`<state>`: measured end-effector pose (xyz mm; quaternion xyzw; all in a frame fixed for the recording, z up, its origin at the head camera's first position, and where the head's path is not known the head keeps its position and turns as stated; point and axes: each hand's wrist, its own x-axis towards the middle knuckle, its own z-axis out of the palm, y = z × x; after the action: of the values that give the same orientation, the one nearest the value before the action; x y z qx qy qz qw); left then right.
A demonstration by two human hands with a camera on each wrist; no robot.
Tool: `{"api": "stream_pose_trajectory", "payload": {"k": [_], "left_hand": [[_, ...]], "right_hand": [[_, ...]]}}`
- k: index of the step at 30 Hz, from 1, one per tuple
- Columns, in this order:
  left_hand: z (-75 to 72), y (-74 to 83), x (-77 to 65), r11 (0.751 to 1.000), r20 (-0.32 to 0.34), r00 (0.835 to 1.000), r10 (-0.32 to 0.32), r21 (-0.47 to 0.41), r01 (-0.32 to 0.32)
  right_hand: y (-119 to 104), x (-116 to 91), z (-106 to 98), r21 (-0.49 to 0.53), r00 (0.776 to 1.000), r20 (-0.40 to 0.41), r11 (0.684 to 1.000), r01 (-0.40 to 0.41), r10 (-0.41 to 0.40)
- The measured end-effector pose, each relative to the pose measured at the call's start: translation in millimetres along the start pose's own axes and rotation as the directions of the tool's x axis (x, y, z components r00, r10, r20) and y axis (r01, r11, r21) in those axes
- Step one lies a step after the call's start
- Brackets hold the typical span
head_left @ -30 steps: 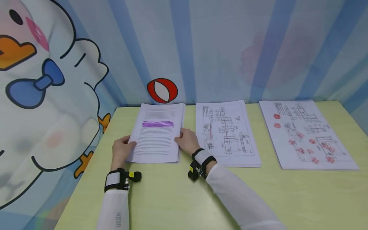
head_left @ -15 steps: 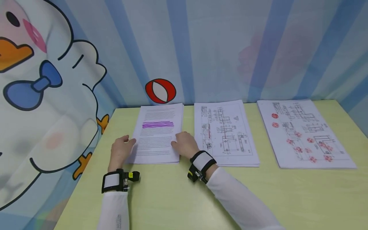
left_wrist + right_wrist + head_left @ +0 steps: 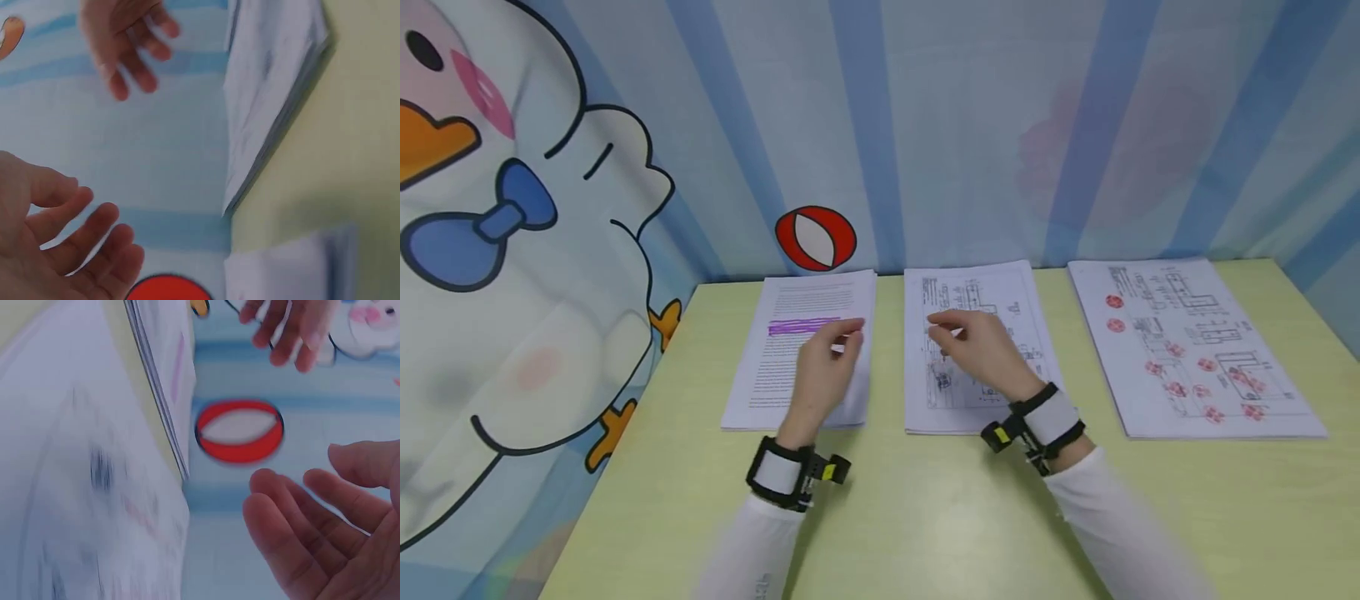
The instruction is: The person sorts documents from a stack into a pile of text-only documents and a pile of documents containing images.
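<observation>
My left hand [image 3: 824,367] hovers over the right part of a paper stack [image 3: 752,400] with printed text and a purple highlighted band. Its fingers are loosely bent and hold nothing, as the left wrist view also shows of the left hand [image 3: 69,244]. Above the middle paper stack [image 3: 925,417], printed with line drawings, is my right hand [image 3: 985,350]. In the right wrist view the right hand [image 3: 331,531] has relaxed, slightly bent fingers with nothing between them. Both hands appear apart from the paper, and partly cover the pages below.
A third paper stack [image 3: 1195,367], with drawings and several red stamp marks, lies at the right of the pale green table [image 3: 910,517]. Behind the table stands a blue striped backdrop [image 3: 955,125] with a cartoon duck [image 3: 550,275] at the left.
Both hands have left the sides of the text stack. They have risen and moved right, the left over that stack and the right over the middle one. The stacks stay in place.
</observation>
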<state>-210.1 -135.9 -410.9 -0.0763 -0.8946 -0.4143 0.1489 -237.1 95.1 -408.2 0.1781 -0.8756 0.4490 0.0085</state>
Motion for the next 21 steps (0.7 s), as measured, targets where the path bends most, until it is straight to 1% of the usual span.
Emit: {"api": "stream_pose_trajectory", "payload": {"k": [2, 3, 5, 7, 9, 12, 13, 14, 15, 16, 17, 18, 19, 20, 21], "left_hand": [[26.0, 9.5, -5.2, 0.997, 0.038, 0.997, 0.068, -0.038, -0.067], [37.5, 14.1, -7.9, 0.994, 0.069, 0.993, 0.096, -0.051, -0.092], [57.3, 23.1, -12.7, 0.990, 0.139, 0.982, 0.127, -0.074, -0.117], [73.2, 32.2, -15.6, 0.987, 0.191, 0.971, 0.143, -0.105, -0.124], [86.9, 40.5, -17.2, 0.985, 0.251, 0.958, 0.141, -0.136, -0.109], [104.1, 50.9, -17.6, 0.980, 0.329, 0.935, 0.132, -0.183, -0.074], [110.3, 54.7, -17.8, 0.978, 0.351, 0.929, 0.120, -0.204, -0.049], [116.3, 58.7, -17.9, 0.972, 0.382, 0.919, 0.098, -0.236, -0.006], [123.0, 62.7, -18.3, 0.958, 0.409, 0.909, 0.075, -0.283, 0.048], [129.8, 66.9, -18.7, 0.937, 0.434, 0.900, 0.050, -0.333, 0.108], [136.6, 71.7, -19.1, 0.910, 0.455, 0.890, 0.023, -0.379, 0.170], [144.0, 76.1, -19.6, 0.877, 0.474, 0.881, -0.004, -0.422, 0.231], [151.4, 81.1, -20.2, 0.832, 0.493, 0.869, -0.039, -0.465, 0.302], [158.2, 85.8, -21.0, 0.791, 0.511, 0.857, -0.066, -0.497, 0.358], [165.6, 90.0, -21.5, 0.763, 0.519, 0.851, -0.082, -0.517, 0.389]], "right_hand": [[12.8, -9.1, -22.1, -0.038, 0.998, -0.066, 0.999, 0.011, -0.014], [19.6, -13.8, -32.9, -0.062, 0.995, -0.102, 0.998, 0.010, -0.016], [33.0, -23.0, -53.8, -0.111, 0.985, -0.173, 0.994, -0.006, -0.013], [45.0, -32.5, -73.1, -0.154, 0.973, -0.232, 0.988, -0.030, -0.006], [58.6, -42.8, -90.1, -0.200, 0.964, -0.267, 0.978, -0.067, 0.011], [78.2, -56.3, -111.2, -0.281, 0.962, -0.267, 0.951, -0.127, 0.050], [85.1, -60.4, -117.9, -0.310, 0.965, -0.252, 0.938, -0.153, 0.074], [91.3, -64.6, -124.7, -0.334, 0.967, -0.235, 0.927, -0.173, 0.096], [97.3, -68.7, -131.2, -0.356, 0.968, -0.220, 0.914, -0.194, 0.120], [103.8, -72.1, -137.2, -0.372, 0.967, -0.210, 0.903, -0.215, 0.144], [110.3, -75.1, -143.2, -0.384, 0.964, -0.203, 0.892, -0.239, 0.171], [116.7, -78.0, -149.5, -0.384, 0.960, -0.194, 0.885, -0.265, 0.203], [123.1, -80.5, -155.8, -0.386, 0.955, -0.186, 0.876, -0.288, 0.232], [129.9, -83.1, -161.9, -0.385, 0.949, -0.180, 0.870, -0.309, 0.257], [136.9, -85.0, -168.2, -0.382, 0.942, -0.171, 0.861, -0.335, 0.290]]}}
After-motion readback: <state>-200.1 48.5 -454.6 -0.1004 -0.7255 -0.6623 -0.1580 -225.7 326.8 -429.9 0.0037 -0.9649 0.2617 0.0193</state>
